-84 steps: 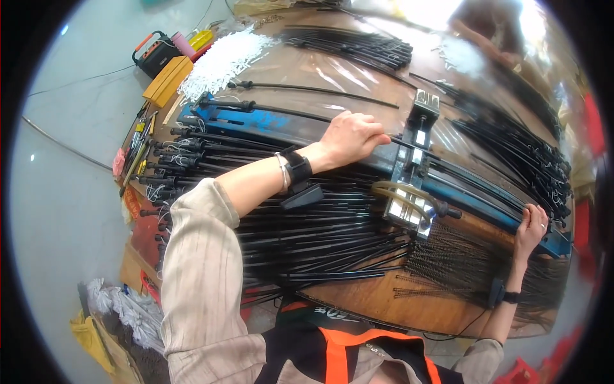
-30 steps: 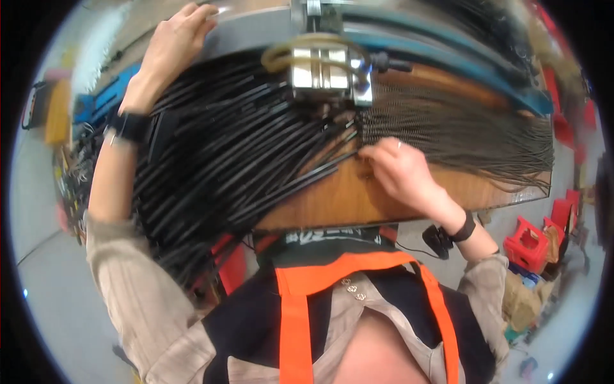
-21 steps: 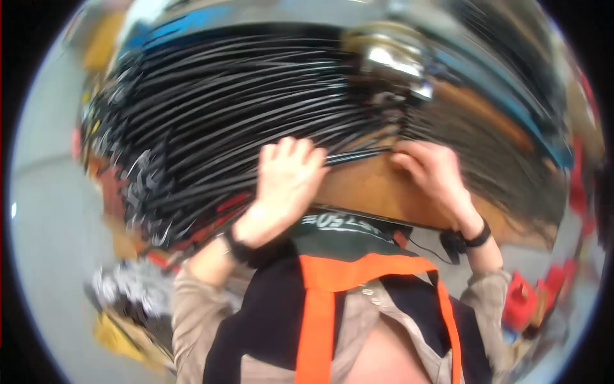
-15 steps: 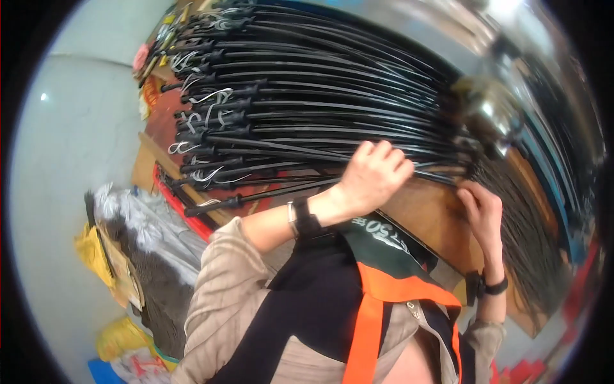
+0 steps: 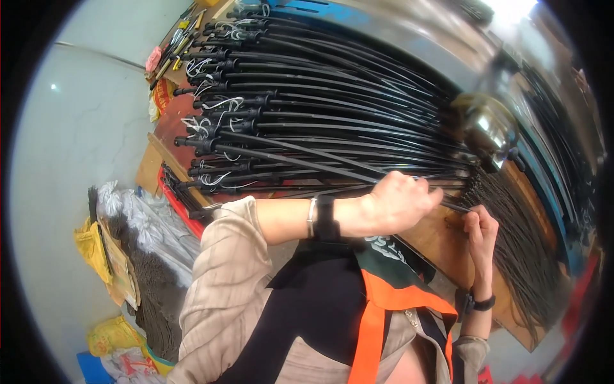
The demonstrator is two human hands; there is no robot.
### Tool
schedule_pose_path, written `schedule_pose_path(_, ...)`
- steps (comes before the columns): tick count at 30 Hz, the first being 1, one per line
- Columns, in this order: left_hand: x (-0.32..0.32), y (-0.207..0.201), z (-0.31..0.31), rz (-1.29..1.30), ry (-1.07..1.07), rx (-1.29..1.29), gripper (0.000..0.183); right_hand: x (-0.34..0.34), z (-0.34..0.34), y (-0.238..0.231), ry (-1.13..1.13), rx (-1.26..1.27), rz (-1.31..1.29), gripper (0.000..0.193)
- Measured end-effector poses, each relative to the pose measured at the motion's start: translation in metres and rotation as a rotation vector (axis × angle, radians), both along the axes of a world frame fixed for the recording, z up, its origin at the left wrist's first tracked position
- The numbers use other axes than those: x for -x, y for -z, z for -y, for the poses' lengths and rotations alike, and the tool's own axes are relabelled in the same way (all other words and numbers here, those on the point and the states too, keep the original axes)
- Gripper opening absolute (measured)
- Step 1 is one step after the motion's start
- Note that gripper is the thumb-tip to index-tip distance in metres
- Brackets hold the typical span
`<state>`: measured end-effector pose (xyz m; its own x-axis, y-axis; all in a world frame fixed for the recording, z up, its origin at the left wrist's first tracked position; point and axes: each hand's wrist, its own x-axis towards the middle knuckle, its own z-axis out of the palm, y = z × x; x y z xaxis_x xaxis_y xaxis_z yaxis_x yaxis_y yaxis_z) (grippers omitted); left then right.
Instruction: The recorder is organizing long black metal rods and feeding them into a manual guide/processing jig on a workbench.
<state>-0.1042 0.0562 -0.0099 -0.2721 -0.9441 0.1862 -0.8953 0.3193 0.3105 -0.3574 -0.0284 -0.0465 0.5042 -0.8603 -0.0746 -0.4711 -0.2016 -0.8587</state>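
Note:
Many long, thin black cables (image 5: pixel 345 102) lie side by side, with thick black fittings and white loops at their left ends. My left hand (image 5: pixel 403 203) is closed around a black cable (image 5: pixel 300 165) raised over the near side of the bunch; a second one runs close beside it into the fist. Past the left fist, a short dark length (image 5: pixel 456 207) reaches my right hand (image 5: pixel 480 225), whose fingers pinch its end. The exact tip is hidden by these fingers.
A shiny rounded metal machine part (image 5: pixel 489 131) stands beyond the cables' right ends. Thin dark wires (image 5: pixel 521 243) hang over the wooden table's (image 5: pixel 441 243) right side. Tools (image 5: pixel 182 38) lie at the far left. Grey plastic wrapping (image 5: pixel 150 221) and yellow bags (image 5: pixel 115 336) are at left.
Both hands have moved down toward me, and the left hand also shifted right. The held cable has swung nearer with them. The whole view has tilted slightly.

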Motion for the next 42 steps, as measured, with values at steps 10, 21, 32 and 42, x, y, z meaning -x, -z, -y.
schedule_pose_path(10, -0.004, -0.025, 0.014, -0.029, 0.147, -0.143, 0.015, -0.001, 0.004, -0.011, -0.265, 0.735, -0.008, 0.03)
schedule_pose_path(21, 0.005, -0.034, 0.023, -0.093, 0.181, -0.501, 0.018, -0.02, -0.016, -0.005, -0.295, 0.94, -0.133, 0.042)
schedule_pose_path(32, -0.191, -0.023, -0.109, -0.365, -0.991, 0.761, 0.02, -0.077, -0.019, -0.013, -0.246, 0.956, 0.054, 0.011)
schedule_pose_path(42, -0.339, 0.023, -0.184, -0.26, -1.306, 0.27, 0.047, -0.092, -0.018, -0.025, -0.219, 1.091, 0.106, 0.005)
